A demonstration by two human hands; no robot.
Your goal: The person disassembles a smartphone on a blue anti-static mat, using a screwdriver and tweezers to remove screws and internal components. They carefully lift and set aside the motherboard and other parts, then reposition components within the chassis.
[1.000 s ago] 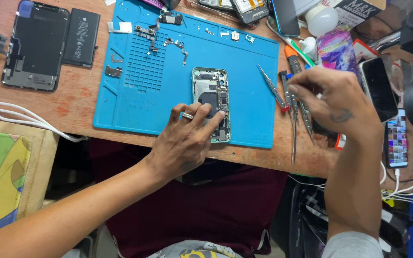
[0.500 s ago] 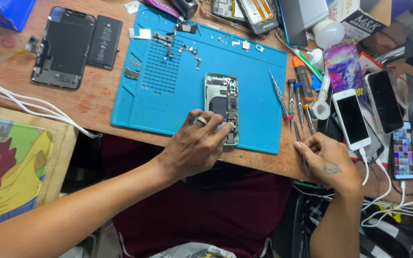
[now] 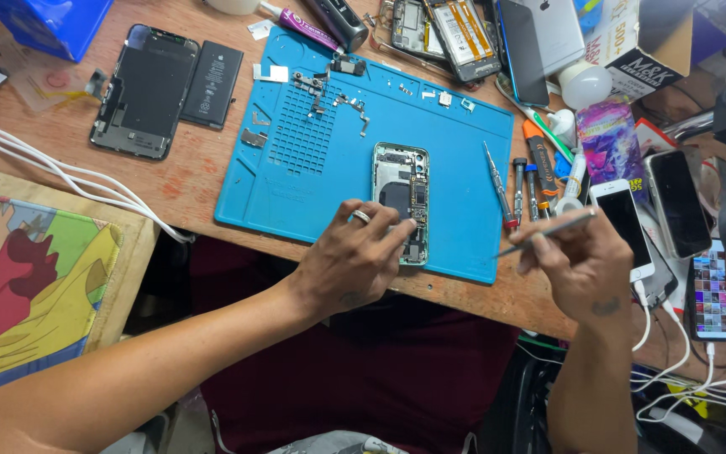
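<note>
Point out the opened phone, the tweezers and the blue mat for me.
opened phone (image 3: pixel 400 181): head view, on its exposed upper interior.
tweezers (image 3: pixel 548 231): head view, mid-shaft, held in the right hand (image 3: pixel 586 269).
blue mat (image 3: pixel 329 181): head view, bare area left of the phone.

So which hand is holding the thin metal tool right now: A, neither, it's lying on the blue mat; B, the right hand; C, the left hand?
B: the right hand grips the thin metal tool, while the left hand rests on the opened phone.
</note>
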